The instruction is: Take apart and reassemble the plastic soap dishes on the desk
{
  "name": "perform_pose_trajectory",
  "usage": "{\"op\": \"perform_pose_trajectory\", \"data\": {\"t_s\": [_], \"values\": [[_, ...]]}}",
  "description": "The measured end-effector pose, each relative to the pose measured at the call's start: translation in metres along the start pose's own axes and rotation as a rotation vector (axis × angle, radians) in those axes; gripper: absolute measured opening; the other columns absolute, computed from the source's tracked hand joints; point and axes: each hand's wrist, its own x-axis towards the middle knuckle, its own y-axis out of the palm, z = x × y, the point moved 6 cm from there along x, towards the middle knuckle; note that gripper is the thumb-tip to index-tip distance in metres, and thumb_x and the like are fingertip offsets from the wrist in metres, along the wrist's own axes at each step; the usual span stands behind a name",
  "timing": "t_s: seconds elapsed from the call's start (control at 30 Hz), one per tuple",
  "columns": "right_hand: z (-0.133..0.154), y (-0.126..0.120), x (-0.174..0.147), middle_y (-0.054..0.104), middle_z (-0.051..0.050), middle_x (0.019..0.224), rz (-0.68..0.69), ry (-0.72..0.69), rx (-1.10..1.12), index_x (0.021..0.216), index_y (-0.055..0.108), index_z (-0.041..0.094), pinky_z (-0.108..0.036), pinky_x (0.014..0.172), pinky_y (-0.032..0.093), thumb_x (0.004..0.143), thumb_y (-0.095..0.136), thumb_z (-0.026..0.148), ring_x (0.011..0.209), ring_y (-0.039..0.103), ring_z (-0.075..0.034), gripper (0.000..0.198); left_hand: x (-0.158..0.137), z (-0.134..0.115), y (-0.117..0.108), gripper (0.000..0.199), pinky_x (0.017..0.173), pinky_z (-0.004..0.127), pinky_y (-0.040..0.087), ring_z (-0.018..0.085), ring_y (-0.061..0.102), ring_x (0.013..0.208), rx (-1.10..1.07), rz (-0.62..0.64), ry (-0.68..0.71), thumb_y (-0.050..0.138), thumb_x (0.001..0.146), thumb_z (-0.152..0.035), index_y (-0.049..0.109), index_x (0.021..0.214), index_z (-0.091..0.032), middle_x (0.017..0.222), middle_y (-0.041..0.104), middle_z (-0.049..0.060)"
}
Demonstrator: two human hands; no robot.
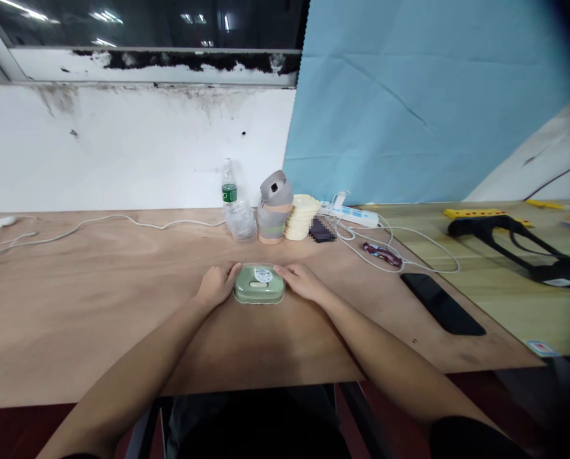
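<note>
A small pale-green lidded box [259, 294] with rounded corners lies flat on the brown tabletop, straight in front of me. Its top has a round white sticker [263, 275] with printing too small to read, and a pale oblong piece below that. My left hand [219, 285] grips the box's left end, thumb on the upper edge. On the opposite end my right hand [300, 280] holds it the same way, thumb near the sticker. The fingers under and behind the box are partly hidden.
Toward the wall stand a plastic bottle [228, 191], transparent containers [241, 220], stacked grey containers [271, 217] and cream-coloured stacked pieces [301, 218]. White cables trail from a power strip [354, 215]. A black phone [442, 304] lies to the right, a black frame [519, 252] beyond it.
</note>
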Motion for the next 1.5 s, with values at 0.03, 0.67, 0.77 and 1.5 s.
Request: {"op": "perform_pose_trajectory", "data": {"t_s": [0.03, 0.67, 0.77, 1.5], "values": [[0.000, 0.000, 0.000, 0.043, 0.002, 0.052, 0.001, -0.003, -0.020, 0.054, 0.047, 0.016, -0.024, 0.053, 0.028, 0.087, 0.036, 0.063, 0.054, 0.043, -0.011, 0.058, 0.000, 0.000, 0.000, 0.048, 0.066, 0.025, 0.041, 0.018, 0.063, 0.074, 0.015, 0.006, 0.001, 0.027, 0.097, -0.046, 0.065, 0.082, -0.020, 0.079, 0.070, 0.005], [-0.001, -0.002, 0.001, 0.055, -0.001, 0.055, -0.010, -0.041, -0.147, 0.054, 0.048, 0.019, -0.025, 0.055, 0.029, 0.091, 0.027, 0.064, 0.057, 0.051, -0.015, 0.062, -0.003, -0.011, -0.008, 0.038, 0.095, 0.034, 0.044, 0.021, 0.057, 0.109, -0.064, -0.095, 0.247, 0.037, 0.096, -0.036, 0.054, 0.126, -0.021, 0.120, 0.060, 0.010], [-0.002, -0.003, 0.001, 0.056, -0.002, 0.055, -0.031, -0.035, -0.133, 0.052, 0.044, 0.020, -0.026, 0.057, 0.031, 0.093, 0.022, 0.062, 0.059, 0.053, -0.016, 0.063, -0.006, -0.026, -0.009, 0.036, 0.100, 0.036, 0.042, 0.019, 0.055, 0.113, -0.095, -0.039, 0.413, 0.035, 0.097, -0.030, 0.054, 0.126, -0.022, 0.120, 0.061, 0.009], [-0.007, -0.006, 0.003, 0.061, -0.002, 0.061, -0.090, 0.009, -0.213, 0.072, 0.061, 0.018, -0.026, 0.055, 0.032, 0.090, 0.031, 0.065, 0.059, 0.055, -0.017, 0.059, 0.014, 0.058, -0.052, 0.064, 0.107, 0.041, 0.036, 0.030, 0.045, 0.127, 0.199, -0.058, 0.135, 0.066, 0.072, -0.039, 0.049, 0.131, -0.022, 0.142, 0.043, 0.010]]}}
